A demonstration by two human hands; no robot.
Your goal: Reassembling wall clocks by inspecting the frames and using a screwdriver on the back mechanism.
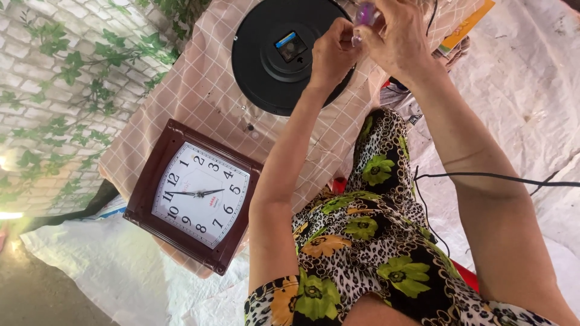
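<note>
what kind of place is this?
Probably a small clock-repair spot, set up informally. A square wall clock and a round black clock back lie on a checked cloth, beside white sheeting.

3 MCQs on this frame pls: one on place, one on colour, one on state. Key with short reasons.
1. Where does the square clock lie relative to the round black clock?
A. on top of it
B. below and to its left in view
C. to its right

2. What colour is the square clock's frame?
A. dark brown
B. white
C. green

3. How does the round black clock lie?
A. face up
B. standing on edge
C. back up

Key: 1 B, it sits lower left on the checked cloth. 2 A, brown frame around a white dial. 3 C, the battery box shows, below the left hand and right hand.
</note>
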